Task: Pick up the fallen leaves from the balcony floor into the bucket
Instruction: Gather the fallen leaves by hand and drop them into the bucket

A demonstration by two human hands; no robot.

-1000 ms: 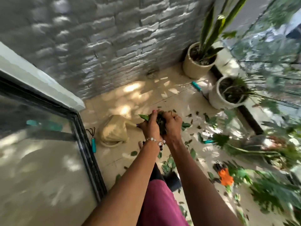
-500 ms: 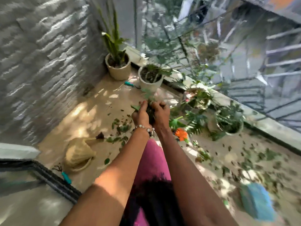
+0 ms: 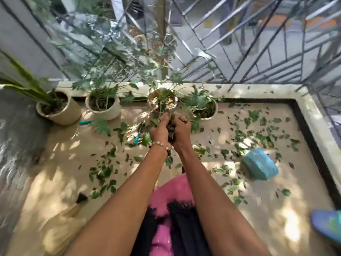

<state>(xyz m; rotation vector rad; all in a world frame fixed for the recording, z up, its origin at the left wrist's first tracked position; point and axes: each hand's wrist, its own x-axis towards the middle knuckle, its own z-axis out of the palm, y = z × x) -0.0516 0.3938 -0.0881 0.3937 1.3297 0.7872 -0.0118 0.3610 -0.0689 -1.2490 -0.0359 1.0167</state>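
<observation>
1. Left hand [image 3: 160,130] and right hand [image 3: 181,130] are clasping a crumpled wad of leaves [image 3: 170,128], each grip curled round it.
2. Flat, jagged fallen leaves [image 3: 258,133] are littering the smooth tiled floor [image 3: 60,163] (densest rightward).
3. A ribbed blue bucket [image 3: 260,166] is lying tipped near the raised kerb [image 3: 321,126].

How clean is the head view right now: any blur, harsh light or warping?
Head view: motion blur smears the blue bucket and railing; dappled sun patches glare on the floor; wide-angle bending curves the ledge; hands with leaves stay fairly sharp.

Dappled sunlight, motion blur, wide-angle edge distortion.
</observation>
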